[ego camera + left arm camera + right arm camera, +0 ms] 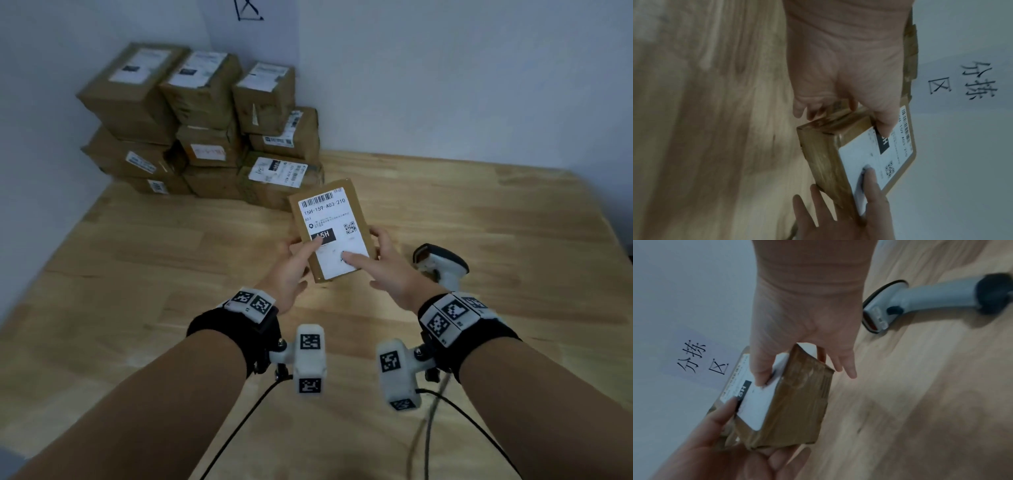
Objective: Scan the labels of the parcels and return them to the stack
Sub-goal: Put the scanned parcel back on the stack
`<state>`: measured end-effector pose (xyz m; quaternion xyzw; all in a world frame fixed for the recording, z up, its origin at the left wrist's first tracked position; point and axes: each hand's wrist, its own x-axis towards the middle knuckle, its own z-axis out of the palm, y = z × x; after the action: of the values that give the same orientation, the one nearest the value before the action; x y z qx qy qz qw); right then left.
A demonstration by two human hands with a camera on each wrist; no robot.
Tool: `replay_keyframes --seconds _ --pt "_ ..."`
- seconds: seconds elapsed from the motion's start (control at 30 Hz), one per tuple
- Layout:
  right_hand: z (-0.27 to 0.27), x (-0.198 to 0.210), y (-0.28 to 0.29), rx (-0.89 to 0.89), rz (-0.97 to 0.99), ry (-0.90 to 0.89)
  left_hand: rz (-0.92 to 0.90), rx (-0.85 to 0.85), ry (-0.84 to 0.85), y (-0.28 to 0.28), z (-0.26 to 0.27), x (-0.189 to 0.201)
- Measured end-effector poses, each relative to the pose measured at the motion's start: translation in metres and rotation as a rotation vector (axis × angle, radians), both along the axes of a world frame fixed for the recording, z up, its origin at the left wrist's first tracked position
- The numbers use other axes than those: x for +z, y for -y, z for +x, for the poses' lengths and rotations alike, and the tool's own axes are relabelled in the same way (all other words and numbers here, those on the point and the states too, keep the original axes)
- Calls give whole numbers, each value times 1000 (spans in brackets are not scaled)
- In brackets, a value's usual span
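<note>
A small brown cardboard parcel (356, 205) with a white label reading 15H-159-A03-210 is held above the wooden table (171, 246), label facing up. My left hand (298, 260) grips its left side, thumb on the label's black 15H block. My right hand (376, 260) grips the right side, thumb pressed on the label's lower part. In the left wrist view the parcel (824, 162) shows its taped side, with my left hand (849, 81) above and my right hand (838, 219) below. The right wrist view shows the parcel (797, 402) between my right hand (797, 321) and my left hand (715, 443).
A stack of brown labelled parcels (205, 126) stands in the table's far left corner against the wall. A grey and black handheld scanner (440, 263) (920, 300) lies on the table just right of my right hand. A paper sign (701, 360) hangs on the wall.
</note>
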<state>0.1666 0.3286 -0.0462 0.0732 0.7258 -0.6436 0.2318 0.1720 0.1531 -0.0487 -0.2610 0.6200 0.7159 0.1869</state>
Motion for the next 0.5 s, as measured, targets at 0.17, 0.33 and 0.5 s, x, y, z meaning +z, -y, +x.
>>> replay_keyframes --seconds 0.17,0.33,0.5 --pt "-35 26 50 -71 -107 -21 29 60 -88 42 -38 28" --pt "-78 35 101 -290 -280 -29 193 77 -121 82 -81 32" --pt "-117 41 135 -322 -200 -49 140 -78 -69 111 -120 29"
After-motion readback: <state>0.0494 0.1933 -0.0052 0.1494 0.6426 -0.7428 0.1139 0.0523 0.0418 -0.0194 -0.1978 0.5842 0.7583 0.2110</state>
